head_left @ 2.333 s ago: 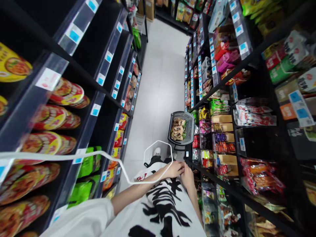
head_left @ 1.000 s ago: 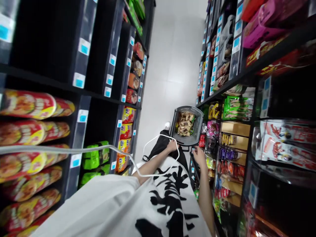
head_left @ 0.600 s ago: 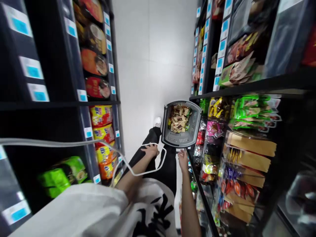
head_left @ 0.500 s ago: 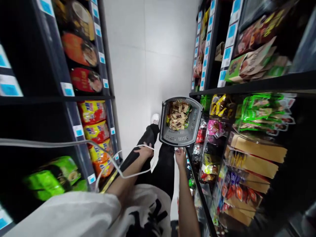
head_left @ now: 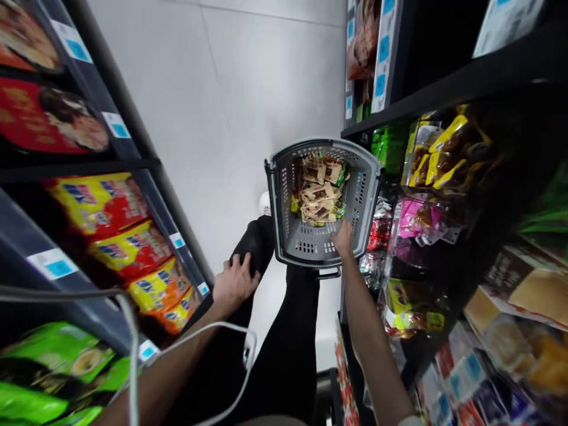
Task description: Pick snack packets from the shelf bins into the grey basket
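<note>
A grey plastic basket (head_left: pixel 293 251) with perforated sides stands on the floor between the shelves. Several small beige snack packets (head_left: pixel 319 194) with some green and yellow lie in a pile inside it. My right hand (head_left: pixel 342 238) is down inside the basket, just short of the packets, thumb and fingers apart and nothing visible in it. Resting on my black-trousered left knee (head_left: pixel 257 239) is my left hand (head_left: pixel 236 280), fingers spread and holding nothing. A white cable (head_left: pixel 248 367) loops across near my left forearm.
On the left, a dark shelf (head_left: pixel 142 163) holds yellow-red noodle packs (head_left: pixel 128 242), red bowls (head_left: pixel 53 112) and green packs (head_left: pixel 66 367). Close on the right are shelves with bagged snacks, among them yellow packets (head_left: pixel 444 157) and pink packets (head_left: pixel 417 219). Pale floor (head_left: pixel 222 89) stretches ahead.
My right hand has gone from the basket's near edge to inside it. My left hand stays on my knee. The view has come lower and closer to the basket.
</note>
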### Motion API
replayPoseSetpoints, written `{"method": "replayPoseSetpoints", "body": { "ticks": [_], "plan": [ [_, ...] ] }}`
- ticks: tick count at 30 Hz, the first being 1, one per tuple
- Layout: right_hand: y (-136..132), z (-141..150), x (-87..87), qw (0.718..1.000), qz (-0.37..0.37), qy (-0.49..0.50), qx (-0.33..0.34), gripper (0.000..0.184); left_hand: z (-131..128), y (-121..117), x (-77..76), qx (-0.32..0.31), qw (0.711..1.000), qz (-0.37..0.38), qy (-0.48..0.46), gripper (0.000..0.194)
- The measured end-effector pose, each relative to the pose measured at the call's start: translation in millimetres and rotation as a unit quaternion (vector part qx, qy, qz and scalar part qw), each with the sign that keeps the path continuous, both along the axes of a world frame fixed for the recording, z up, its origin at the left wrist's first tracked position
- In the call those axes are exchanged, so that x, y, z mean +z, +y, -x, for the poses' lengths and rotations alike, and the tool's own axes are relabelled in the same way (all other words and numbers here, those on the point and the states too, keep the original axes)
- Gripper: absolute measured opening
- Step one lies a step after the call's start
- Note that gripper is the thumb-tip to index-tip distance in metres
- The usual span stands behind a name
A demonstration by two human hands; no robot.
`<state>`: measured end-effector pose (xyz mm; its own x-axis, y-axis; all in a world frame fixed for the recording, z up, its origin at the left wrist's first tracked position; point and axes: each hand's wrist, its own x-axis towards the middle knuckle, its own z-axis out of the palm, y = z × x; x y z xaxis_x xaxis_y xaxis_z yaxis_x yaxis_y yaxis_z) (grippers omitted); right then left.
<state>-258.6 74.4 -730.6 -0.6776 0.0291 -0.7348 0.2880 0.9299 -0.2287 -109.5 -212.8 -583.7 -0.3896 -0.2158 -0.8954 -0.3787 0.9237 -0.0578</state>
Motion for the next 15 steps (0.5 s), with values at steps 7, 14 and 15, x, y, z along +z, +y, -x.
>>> {"method": "replayPoseSetpoints", "body": {
  "ticks": [7, 14, 15],
  "plan": [
    [13.1, 39.3, -82.9, 0.981, 0.003, 0.081, 0.177, 0.077, 5.9, 1.6, -12.1, -0.004, 1.0, -0.002, 0.03, 0.056],
    [12.3, 23.9, -187.1, 0.983, -0.045, 0.079, 0.161, 0.051, 9.6, 2.4, -17.7, -0.053, 0.999, 0.008, 0.005, 0.049],
    [12.4, 16.4, -192.3, 0.984, -0.066, 0.078, 0.143, 0.049, 11.3, 3.4, -18.2, -0.061, 0.998, 0.01, -0.002, 0.048]
  ]
}}
